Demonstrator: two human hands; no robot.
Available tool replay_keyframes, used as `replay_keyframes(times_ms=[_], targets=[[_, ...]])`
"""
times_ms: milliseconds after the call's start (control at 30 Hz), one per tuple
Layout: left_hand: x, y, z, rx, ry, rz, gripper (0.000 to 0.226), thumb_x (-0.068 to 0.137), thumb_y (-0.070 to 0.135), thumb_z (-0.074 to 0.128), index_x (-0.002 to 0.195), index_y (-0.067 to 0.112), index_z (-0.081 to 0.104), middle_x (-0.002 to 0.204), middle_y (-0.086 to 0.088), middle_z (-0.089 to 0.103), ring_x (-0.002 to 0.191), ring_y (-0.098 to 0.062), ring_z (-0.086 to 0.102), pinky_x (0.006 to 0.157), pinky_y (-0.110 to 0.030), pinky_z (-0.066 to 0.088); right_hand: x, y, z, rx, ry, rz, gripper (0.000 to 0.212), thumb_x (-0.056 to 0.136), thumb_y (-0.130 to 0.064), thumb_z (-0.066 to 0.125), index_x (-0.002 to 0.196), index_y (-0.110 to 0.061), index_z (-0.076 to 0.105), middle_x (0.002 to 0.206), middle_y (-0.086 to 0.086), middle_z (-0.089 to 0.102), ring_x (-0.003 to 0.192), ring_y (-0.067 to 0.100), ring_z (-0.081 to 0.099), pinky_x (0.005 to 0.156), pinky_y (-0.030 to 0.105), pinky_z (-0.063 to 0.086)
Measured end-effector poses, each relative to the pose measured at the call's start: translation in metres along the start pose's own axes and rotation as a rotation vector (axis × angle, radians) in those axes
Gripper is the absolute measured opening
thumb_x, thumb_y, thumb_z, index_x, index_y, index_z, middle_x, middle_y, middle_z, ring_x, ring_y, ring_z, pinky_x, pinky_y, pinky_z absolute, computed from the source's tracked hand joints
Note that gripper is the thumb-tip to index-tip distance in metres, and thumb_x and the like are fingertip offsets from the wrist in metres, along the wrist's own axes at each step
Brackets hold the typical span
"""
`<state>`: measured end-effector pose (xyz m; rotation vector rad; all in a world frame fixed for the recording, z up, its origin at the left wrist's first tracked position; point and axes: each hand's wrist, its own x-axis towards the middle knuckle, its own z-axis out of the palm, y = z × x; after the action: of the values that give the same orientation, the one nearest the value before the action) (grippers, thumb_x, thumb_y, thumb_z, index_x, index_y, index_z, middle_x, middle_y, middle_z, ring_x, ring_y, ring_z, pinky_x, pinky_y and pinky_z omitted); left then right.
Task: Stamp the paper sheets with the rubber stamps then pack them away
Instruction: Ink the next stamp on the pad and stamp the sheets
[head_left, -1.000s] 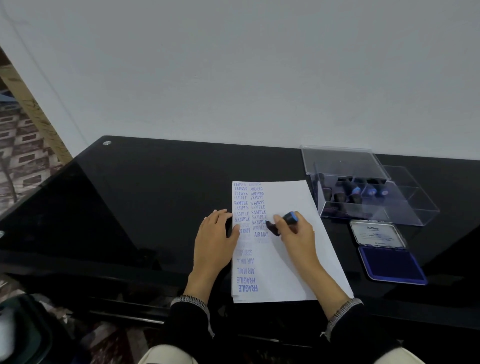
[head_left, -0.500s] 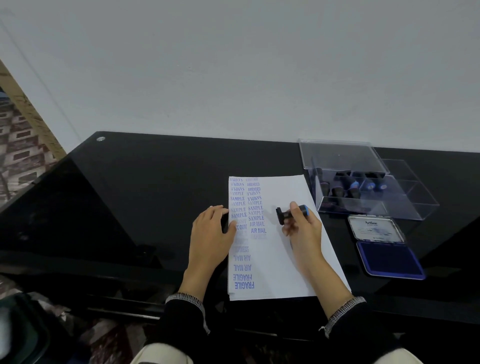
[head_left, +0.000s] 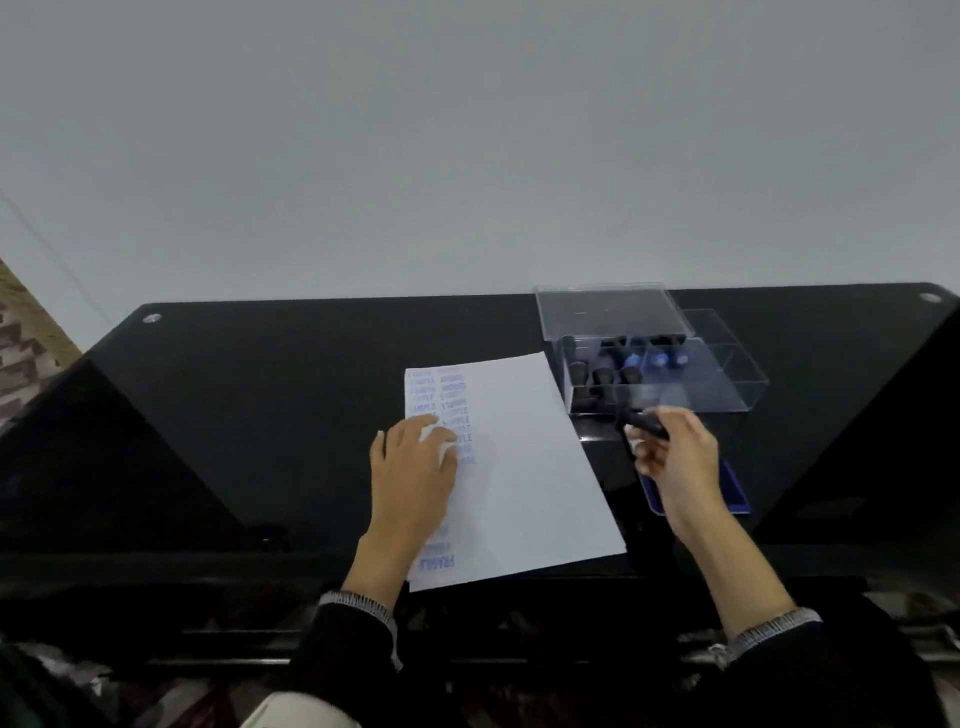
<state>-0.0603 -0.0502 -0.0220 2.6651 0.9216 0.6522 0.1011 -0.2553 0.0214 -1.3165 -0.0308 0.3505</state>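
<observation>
White paper sheets (head_left: 519, 467) lie in a stack on the black glass table (head_left: 260, 415), with blue stamp marks down the left side. My left hand (head_left: 413, 467) rests flat on the stack's left edge. Off to the right of the paper, my right hand (head_left: 675, 457) holds a dark rubber stamp (head_left: 644, 423) in its fingertips, above the blue ink pad (head_left: 735, 496), which it mostly hides. A clear plastic box (head_left: 727, 384) behind holds several more stamps (head_left: 628, 364).
The box's clear lid (head_left: 613, 312) stands open at the back, against the white wall. The table's front edge runs just below the paper. A patterned floor shows at the far left.
My right hand has lifted the stamp off the paper and carried it right, over the ink pad. The left hand stays on the paper. The camera has swung to the left.
</observation>
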Motion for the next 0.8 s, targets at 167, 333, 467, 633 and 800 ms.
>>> replay_keyframes(times_ms=[167, 333, 467, 633, 800], targets=[[-0.012, 0.095, 0.023, -0.338, -0.176, 0.222, 0.028, 0.095, 0.032, 0.056, 0.12, 0.024, 0.064, 0.131, 0.006, 0.056, 0.124, -0.016, 0.047, 0.108, -0.029, 0.028, 0.014, -0.012, -0.066, -0.466, 0.103, -0.181, 0.03, 0.096, -0.027, 0.048, 0.068, -0.019, 0.056, 0.062, 0.006, 0.059, 0.042, 0.008, 0.042, 0.041, 0.02, 0.03], [-0.021, 0.148, 0.053, -0.251, -0.377, 0.366, 0.073, 0.086, 0.06, 0.056, 0.146, 0.024, 0.036, 0.15, 0.009, 0.035, 0.143, -0.013, 0.019, 0.117, -0.029, 0.006, 0.009, -0.018, -0.091, -0.851, 0.112, -0.405, 0.037, 0.094, -0.029, 0.053, 0.063, -0.01, 0.046, 0.056, 0.007, 0.051, 0.053, 0.011, 0.044, 0.054, 0.018, 0.035], [-0.024, 0.152, 0.067, -0.232, -0.366, 0.364, 0.083, 0.082, 0.068, 0.054, 0.148, 0.026, 0.028, 0.152, 0.011, 0.029, 0.144, -0.012, 0.013, 0.12, -0.034, 0.002, 0.01, -0.017, -0.095, -1.074, 0.089, -0.458, 0.034, 0.094, -0.03, 0.05, 0.066, -0.014, 0.039, 0.054, 0.001, 0.045, 0.052, 0.017, 0.044, 0.054, 0.034, 0.036], [-0.028, 0.15, 0.073, -0.249, -0.294, 0.371, 0.076, 0.085, 0.066, 0.051, 0.147, 0.028, 0.031, 0.149, 0.014, 0.032, 0.142, -0.008, 0.018, 0.118, -0.028, 0.0, 0.006, -0.015, -0.091, -1.377, 0.057, -0.501, 0.027, 0.095, -0.033, 0.047, 0.074, -0.018, 0.039, 0.061, -0.002, 0.05, 0.058, 0.022, 0.047, 0.05, 0.031, 0.032], [-0.027, 0.149, 0.075, -0.295, -0.281, 0.363, 0.073, 0.086, 0.063, 0.053, 0.147, 0.029, 0.032, 0.148, 0.016, 0.033, 0.142, -0.006, 0.018, 0.117, -0.026, -0.001, 0.009, -0.007, -0.085, -1.45, 0.054, -0.462, 0.021, 0.097, -0.03, 0.045, 0.08, -0.018, 0.038, 0.058, -0.004, 0.045, 0.054, 0.021, 0.046, 0.046, 0.029, 0.03]])
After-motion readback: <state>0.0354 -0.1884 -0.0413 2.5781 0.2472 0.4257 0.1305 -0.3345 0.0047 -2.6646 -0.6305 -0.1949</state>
